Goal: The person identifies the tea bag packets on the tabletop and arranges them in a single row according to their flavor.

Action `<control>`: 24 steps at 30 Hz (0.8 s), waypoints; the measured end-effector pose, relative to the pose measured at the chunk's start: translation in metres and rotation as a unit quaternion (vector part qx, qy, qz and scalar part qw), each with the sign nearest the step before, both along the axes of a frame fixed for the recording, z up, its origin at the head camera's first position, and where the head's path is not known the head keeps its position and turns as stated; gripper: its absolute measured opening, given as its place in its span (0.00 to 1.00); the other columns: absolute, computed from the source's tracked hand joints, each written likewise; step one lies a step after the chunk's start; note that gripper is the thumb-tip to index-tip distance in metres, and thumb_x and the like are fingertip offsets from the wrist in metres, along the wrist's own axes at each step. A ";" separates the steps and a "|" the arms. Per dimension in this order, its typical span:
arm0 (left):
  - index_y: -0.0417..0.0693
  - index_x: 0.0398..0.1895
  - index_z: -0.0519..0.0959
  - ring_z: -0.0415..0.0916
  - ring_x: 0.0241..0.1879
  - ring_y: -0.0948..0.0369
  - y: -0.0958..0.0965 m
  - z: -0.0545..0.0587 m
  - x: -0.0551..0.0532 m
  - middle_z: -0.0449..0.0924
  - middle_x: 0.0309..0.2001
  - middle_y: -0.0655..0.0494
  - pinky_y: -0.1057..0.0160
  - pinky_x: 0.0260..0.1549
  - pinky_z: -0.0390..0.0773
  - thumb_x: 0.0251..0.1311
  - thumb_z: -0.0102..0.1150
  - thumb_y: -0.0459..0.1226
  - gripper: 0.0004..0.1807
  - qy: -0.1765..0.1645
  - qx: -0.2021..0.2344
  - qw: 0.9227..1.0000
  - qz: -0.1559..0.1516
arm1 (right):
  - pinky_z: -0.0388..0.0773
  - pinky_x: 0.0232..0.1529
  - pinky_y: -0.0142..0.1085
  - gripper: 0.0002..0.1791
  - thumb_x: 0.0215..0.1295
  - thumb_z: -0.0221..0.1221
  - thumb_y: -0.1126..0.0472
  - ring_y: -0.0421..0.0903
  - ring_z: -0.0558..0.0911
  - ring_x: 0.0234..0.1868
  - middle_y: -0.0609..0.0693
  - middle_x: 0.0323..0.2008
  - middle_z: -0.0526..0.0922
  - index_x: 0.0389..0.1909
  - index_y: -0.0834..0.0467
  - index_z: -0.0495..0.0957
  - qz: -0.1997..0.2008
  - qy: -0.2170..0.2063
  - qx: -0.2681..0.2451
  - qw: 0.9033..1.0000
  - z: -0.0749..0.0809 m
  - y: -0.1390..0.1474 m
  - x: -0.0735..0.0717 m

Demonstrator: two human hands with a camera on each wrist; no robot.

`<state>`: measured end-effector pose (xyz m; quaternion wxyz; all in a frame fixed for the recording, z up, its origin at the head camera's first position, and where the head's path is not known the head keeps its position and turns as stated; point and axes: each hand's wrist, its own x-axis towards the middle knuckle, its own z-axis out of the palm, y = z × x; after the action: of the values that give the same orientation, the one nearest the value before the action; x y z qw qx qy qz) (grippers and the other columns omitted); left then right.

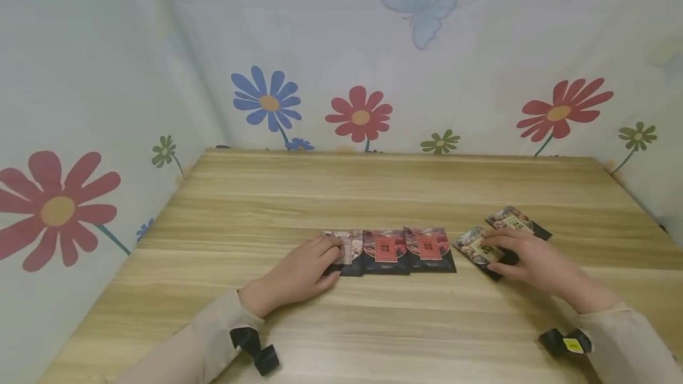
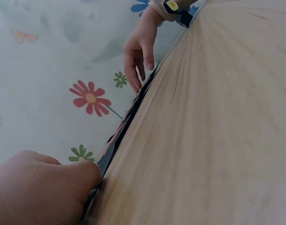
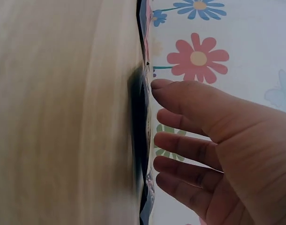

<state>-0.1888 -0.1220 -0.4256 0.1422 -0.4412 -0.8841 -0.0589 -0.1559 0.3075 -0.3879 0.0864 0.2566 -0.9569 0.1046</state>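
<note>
Five flat printed packets are laid on a wood-grain table point(image 1: 373, 330). Three are set close side by side in a row: the leftmost packet point(image 1: 354, 255), partly covered, then the middle packet point(image 1: 385, 252) and the third packet point(image 1: 430, 249), both marked with red labels. To the right, a slanted packet point(image 1: 471, 244) with a pale label is set apart from the row by a narrow strip of bare wood, and just behind it a rear packet point(image 1: 525, 223) is also laid askew.

The leftmost packet is covered by the left hand point(image 1: 296, 271), its fingers laid out nearly straight and nothing gripped. The right hand point(image 1: 539, 262) is held over the slanted packet, with thumb and fingers loosely bent and well spread; whether the surface is pressed or barely touched cannot be told for certain.

The packets are judged to be light, thin and pliable, with a smooth, rather slippery skin that could be creased by a hard pinch. They would best be taken by opposite side edges, or slid under flat fingertips.

In the row, fingertip room is limited by neighbouring edges. Around the table, a white backdrop point(image 1: 480, 58) is printed with flowers and a butterfly.
</note>
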 end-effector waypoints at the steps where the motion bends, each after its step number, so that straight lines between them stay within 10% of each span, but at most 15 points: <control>1: 0.45 0.51 0.76 0.73 0.59 0.53 -0.001 0.000 0.000 0.76 0.57 0.49 0.55 0.63 0.73 0.63 0.55 0.45 0.18 0.001 -0.002 1.000 0.002 | 0.78 0.50 0.58 0.22 0.54 0.68 0.55 0.63 0.78 0.54 0.59 0.52 0.81 0.50 0.58 0.81 0.003 -0.002 0.000 1.000 0.000 0.000 0.000; 24: 0.45 0.50 0.76 0.72 0.59 0.52 -0.001 0.000 0.000 0.76 0.57 0.48 0.54 0.65 0.70 0.63 0.55 0.44 0.17 0.002 0.001 1.000 -0.006 | 0.79 0.48 0.56 0.22 0.55 0.68 0.55 0.63 0.80 0.52 0.59 0.51 0.82 0.50 0.59 0.82 0.028 -0.002 0.002 1.000 -0.005 -0.003 -0.001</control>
<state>-0.1890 -0.1227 -0.4251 0.1442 -0.4462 -0.8812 -0.0596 -0.1569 0.3046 -0.3925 0.0814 0.2832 -0.9497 0.1057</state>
